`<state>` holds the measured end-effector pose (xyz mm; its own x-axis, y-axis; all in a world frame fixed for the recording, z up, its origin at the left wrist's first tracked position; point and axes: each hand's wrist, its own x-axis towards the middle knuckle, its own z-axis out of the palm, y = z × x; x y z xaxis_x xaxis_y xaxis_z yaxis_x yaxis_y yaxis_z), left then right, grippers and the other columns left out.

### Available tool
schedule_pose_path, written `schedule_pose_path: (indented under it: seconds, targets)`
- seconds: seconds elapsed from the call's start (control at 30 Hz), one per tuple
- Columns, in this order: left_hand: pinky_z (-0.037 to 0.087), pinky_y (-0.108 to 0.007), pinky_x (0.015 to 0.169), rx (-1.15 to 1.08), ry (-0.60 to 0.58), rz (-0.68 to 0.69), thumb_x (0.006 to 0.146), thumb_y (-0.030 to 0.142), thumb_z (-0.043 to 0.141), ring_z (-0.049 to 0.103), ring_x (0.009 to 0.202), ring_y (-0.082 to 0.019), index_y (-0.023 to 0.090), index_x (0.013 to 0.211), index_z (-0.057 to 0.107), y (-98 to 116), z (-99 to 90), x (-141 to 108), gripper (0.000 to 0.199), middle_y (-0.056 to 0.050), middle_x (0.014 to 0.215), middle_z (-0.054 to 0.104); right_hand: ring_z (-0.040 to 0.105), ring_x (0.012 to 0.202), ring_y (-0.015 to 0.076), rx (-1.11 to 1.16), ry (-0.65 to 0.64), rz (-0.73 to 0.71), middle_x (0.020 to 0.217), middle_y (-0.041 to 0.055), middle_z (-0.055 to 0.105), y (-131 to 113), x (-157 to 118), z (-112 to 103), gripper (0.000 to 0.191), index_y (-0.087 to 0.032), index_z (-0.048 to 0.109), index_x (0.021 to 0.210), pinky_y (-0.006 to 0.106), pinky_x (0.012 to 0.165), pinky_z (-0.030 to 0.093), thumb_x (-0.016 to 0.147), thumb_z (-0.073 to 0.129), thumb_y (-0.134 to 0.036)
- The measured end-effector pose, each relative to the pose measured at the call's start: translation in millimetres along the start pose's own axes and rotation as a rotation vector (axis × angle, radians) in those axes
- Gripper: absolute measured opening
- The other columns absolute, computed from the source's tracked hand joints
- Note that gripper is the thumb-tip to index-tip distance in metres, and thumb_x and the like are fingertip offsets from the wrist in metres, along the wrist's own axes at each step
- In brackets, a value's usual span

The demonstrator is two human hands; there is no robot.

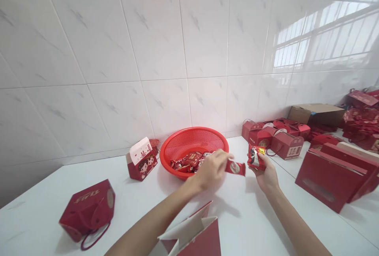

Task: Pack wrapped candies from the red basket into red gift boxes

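Between the fingers of my left hand is a small red wrapped candy, held just right of the red plastic colander. Inside the colander lie several red-wrapped candies. My right hand grips red candy packets, one with a gold patch; how many there are I cannot tell. A gap separates the two hands. Below them, at the near edge of the view, stands an open red gift box with a pale inside, partly behind my left forearm.
A dark red box with a cord handle lies at left. A house-shaped box with cartoon figures stands left of the colander. Several red boxes, a cardboard box and large red boxes crowd the right. White tiles rise behind.
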<state>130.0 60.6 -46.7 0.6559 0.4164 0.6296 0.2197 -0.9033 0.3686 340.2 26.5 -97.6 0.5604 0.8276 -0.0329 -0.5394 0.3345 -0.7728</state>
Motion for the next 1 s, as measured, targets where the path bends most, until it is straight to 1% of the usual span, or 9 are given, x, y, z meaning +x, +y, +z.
schedule_pose_path:
  seconds: [0.13,0.23,0.3,0.4,0.5,0.57,0.63,0.77,1.0]
  targets:
    - [0.055,-0.034,0.091,0.068,0.336,-0.187,0.092,0.015,0.048,0.068,0.096,-0.019,0.021,0.116,0.063,-19,-44.0,3,0.029,-0.006,0.104,0.07,0.061,0.053,0.0158,-0.038,-0.018,0.02,0.061,0.0011,0.069,5,-6,4,0.018,-0.019,0.069,0.065,0.024,0.046,0.049,0.059,0.077,-0.034]
    - [0.056,-0.035,0.091,0.096,0.384,-0.306,0.087,0.017,0.053,0.069,0.097,-0.019,0.02,0.111,0.066,-35,-64.4,-9,0.028,-0.006,0.107,0.072,0.06,0.055,0.016,-0.08,-0.055,0.051,0.061,0.0017,0.067,13,-13,9,0.021,-0.018,0.069,0.063,0.025,0.046,0.048,0.057,0.08,-0.035]
    - [0.058,-0.032,0.082,0.053,0.277,-0.404,0.086,0.021,0.053,0.071,0.086,-0.019,0.019,0.106,0.068,-41,-72.7,-19,0.025,-0.004,0.094,0.075,0.059,0.055,0.0158,-0.105,-0.091,0.074,0.062,0.0019,0.067,20,-18,12,0.024,-0.018,0.069,0.063,0.025,0.046,0.048,0.057,0.082,-0.037]
    - [0.058,-0.029,0.072,-0.026,-0.07,-0.535,0.087,0.025,0.05,0.072,0.071,-0.019,0.02,0.104,0.072,-44,-79.6,-31,0.028,-0.001,0.075,0.075,0.055,0.053,0.0148,-0.138,-0.162,0.116,0.06,0.0016,0.063,33,-30,17,0.027,-0.017,0.068,0.061,0.025,0.044,0.045,0.056,0.083,-0.038]
    - [0.055,-0.034,0.09,0.071,-0.31,-0.559,0.086,0.023,0.052,0.073,0.098,-0.025,0.021,0.119,0.07,-50,-82.4,-36,0.038,-0.007,0.105,0.077,0.053,0.052,0.0142,-0.185,-0.265,0.167,0.057,0.0003,0.06,45,-42,21,0.032,-0.016,0.066,0.059,0.026,0.044,0.047,0.058,0.084,-0.042]
    - [0.046,-0.041,0.106,0.201,-0.337,-0.554,0.083,0.024,0.057,0.058,0.129,-0.03,0.02,0.132,0.063,-59,-82.7,-36,0.05,-0.012,0.137,0.064,0.052,0.053,0.0139,-0.22,-0.314,0.19,0.059,-0.0004,0.059,51,-48,22,0.033,-0.016,0.067,0.062,0.027,0.046,0.049,0.059,0.084,-0.044]
    - [0.039,-0.043,0.113,0.256,-0.302,-0.528,0.082,0.025,0.061,0.044,0.141,-0.031,0.019,0.137,0.059,-67,-81.6,-35,0.055,-0.014,0.15,0.051,0.053,0.054,0.0141,-0.24,-0.333,0.204,0.062,-0.0002,0.061,55,-52,23,0.034,-0.016,0.068,0.067,0.028,0.047,0.05,0.059,0.084,-0.045]
    - [0.046,-0.035,0.104,0.119,-0.259,-0.456,0.085,0.035,0.063,0.061,0.123,-0.025,0.021,0.123,0.068,-76,-76.4,-32,0.041,-0.009,0.133,0.066,0.056,0.056,0.0156,-0.222,-0.367,0.237,0.065,0.0011,0.064,62,-54,21,0.034,-0.016,0.07,0.069,0.028,0.049,0.052,0.061,0.084,-0.045]
    - [0.049,-0.035,0.093,0.127,-0.583,-0.57,0.076,0.054,0.072,0.064,0.114,-0.031,0.022,0.125,0.067,-82,-63.6,-21,0.058,-0.01,0.128,0.069,0.062,0.068,0.0193,-0.294,-0.478,0.298,0.076,0.0051,0.072,77,-63,21,0.03,-0.016,0.075,0.08,0.028,0.06,0.052,0.068,0.08,-0.043]
